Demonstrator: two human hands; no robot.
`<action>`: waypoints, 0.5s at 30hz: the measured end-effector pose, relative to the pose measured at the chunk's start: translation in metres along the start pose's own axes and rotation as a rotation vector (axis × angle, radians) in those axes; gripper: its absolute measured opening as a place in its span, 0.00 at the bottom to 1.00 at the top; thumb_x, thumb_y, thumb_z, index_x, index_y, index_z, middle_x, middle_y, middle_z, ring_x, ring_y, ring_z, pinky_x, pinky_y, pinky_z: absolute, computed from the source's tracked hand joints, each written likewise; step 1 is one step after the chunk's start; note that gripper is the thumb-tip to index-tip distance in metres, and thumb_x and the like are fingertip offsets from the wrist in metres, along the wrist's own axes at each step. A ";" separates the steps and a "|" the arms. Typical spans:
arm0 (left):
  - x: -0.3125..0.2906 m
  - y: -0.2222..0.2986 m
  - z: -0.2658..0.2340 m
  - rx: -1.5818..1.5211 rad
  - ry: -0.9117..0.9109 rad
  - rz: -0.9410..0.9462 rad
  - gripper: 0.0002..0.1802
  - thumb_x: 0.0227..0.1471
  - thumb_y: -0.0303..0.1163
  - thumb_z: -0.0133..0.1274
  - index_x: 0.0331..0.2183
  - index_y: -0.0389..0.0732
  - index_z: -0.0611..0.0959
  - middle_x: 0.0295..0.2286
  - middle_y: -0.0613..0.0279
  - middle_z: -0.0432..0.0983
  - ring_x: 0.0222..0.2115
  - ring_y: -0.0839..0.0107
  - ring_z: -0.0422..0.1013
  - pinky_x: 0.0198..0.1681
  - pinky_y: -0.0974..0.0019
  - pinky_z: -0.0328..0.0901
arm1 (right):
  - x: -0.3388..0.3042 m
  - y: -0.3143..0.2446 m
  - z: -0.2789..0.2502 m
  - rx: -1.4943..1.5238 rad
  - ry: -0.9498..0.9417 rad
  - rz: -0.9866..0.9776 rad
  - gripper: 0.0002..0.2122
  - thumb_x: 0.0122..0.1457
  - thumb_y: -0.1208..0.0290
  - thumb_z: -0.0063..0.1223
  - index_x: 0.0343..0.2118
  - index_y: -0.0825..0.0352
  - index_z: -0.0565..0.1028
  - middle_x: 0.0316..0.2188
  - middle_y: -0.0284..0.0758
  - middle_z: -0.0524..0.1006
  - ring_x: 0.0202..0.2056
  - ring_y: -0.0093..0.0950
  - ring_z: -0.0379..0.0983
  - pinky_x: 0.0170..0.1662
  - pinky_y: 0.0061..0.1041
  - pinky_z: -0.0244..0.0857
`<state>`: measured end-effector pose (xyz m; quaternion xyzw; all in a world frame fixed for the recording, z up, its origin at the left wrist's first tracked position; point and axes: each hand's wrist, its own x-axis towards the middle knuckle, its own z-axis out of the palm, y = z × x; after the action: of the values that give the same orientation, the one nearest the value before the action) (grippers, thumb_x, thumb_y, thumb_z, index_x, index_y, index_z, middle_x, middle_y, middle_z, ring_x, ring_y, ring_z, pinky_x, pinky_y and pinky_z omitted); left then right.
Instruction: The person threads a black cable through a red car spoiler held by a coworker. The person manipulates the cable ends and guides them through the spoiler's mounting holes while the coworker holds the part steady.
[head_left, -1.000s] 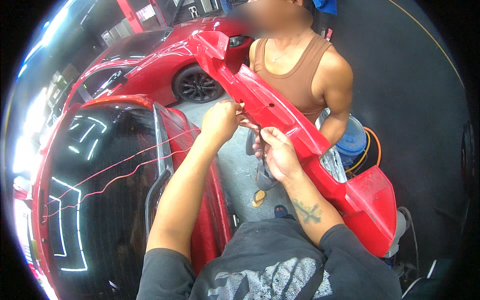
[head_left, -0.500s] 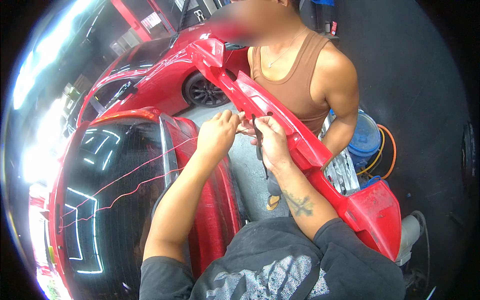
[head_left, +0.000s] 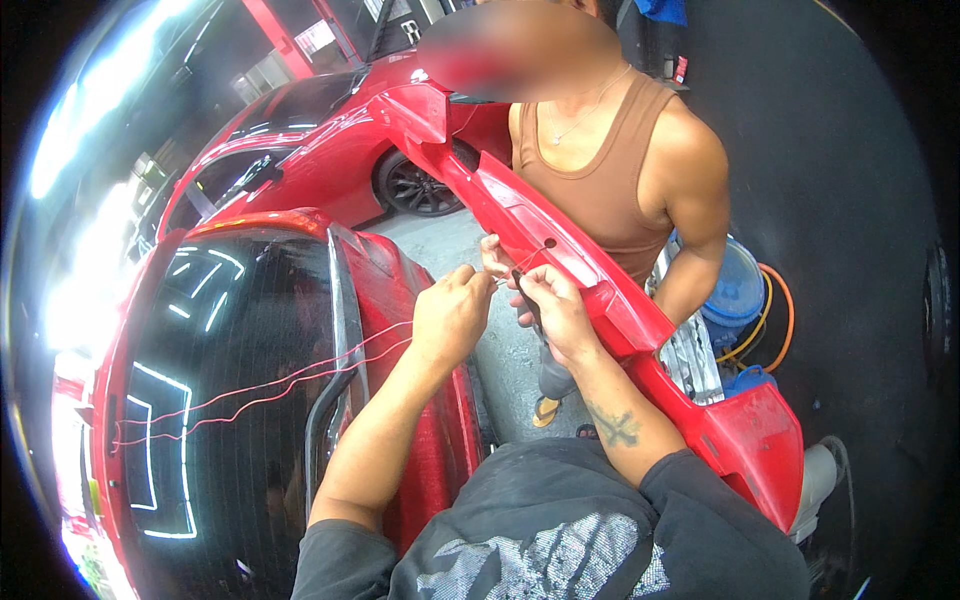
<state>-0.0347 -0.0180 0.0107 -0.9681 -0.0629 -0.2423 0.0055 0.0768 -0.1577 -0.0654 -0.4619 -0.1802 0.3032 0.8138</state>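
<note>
A long red car spoiler (head_left: 560, 240) stretches diagonally in front of me, held by a co-worker. Beside its near edge my left hand (head_left: 455, 310) is closed in a pinch around the end of a thin red wire (head_left: 270, 400). My right hand (head_left: 555, 310) is closed on a slim black strip (head_left: 528, 300), whose exact kind I cannot make out. A thin red lead shows between my fingertips and a hole in the spoiler. The fingertips of my two hands almost meet. A co-worker's fingers (head_left: 493, 255) rest at the spoiler's edge, just beyond my hands.
On the left is a red car's rear window (head_left: 230, 380), with two red wires trailing across it. Another red car (head_left: 300, 170) stands behind. The co-worker (head_left: 610, 180) faces me across the spoiler. Blue buckets (head_left: 735, 285) and an orange hose (head_left: 792, 320) lie at right.
Both my hands have shifted slightly right and down, staying close together. The black strip now tilts across my right fingers, and the co-worker's fingers show more clearly by the spoiler.
</note>
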 end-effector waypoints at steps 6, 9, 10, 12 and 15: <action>-0.007 0.007 -0.009 -0.130 -0.078 -0.138 0.23 0.52 0.32 0.64 0.52 0.48 0.85 0.48 0.56 0.85 0.47 0.54 0.83 0.49 0.51 0.77 | -0.019 -0.008 0.017 -0.092 -0.024 0.017 0.06 0.74 0.66 0.51 0.47 0.60 0.77 0.44 0.27 0.81 0.40 0.20 0.78 0.37 0.23 0.71; -0.023 0.030 0.039 -0.153 -0.027 -0.140 0.29 0.43 0.37 0.72 0.49 0.45 0.84 0.44 0.56 0.86 0.39 0.56 0.85 0.39 0.52 0.79 | -0.044 0.007 -0.009 0.004 -0.114 -0.081 0.04 0.75 0.64 0.51 0.46 0.55 0.74 0.46 0.25 0.80 0.43 0.18 0.77 0.38 0.21 0.68; -0.035 0.039 0.038 -0.066 -0.012 -0.121 0.25 0.42 0.38 0.72 0.44 0.43 0.85 0.44 0.57 0.86 0.38 0.57 0.85 0.39 0.53 0.79 | -0.056 0.009 -0.008 0.074 -0.156 -0.067 0.03 0.75 0.65 0.51 0.46 0.55 0.73 0.46 0.24 0.79 0.46 0.19 0.75 0.41 0.23 0.68; -0.052 0.036 0.026 -0.179 0.010 -0.077 0.20 0.45 0.37 0.70 0.42 0.43 0.86 0.45 0.58 0.86 0.37 0.56 0.85 0.39 0.52 0.79 | -0.050 0.029 -0.015 0.219 -0.275 -0.093 0.02 0.76 0.67 0.49 0.46 0.56 0.72 0.50 0.27 0.79 0.48 0.23 0.74 0.44 0.27 0.70; -0.066 0.027 0.015 -0.225 0.033 -0.164 0.17 0.50 0.37 0.66 0.42 0.44 0.86 0.46 0.58 0.86 0.38 0.54 0.85 0.40 0.51 0.79 | -0.042 0.037 -0.001 0.310 -0.319 -0.086 0.03 0.75 0.67 0.50 0.45 0.57 0.74 0.47 0.28 0.79 0.46 0.22 0.72 0.48 0.27 0.66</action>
<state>-0.0822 -0.0526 -0.0328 -0.9501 -0.1141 -0.2635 -0.1219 0.0334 -0.1715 -0.0987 -0.2696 -0.2773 0.3614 0.8484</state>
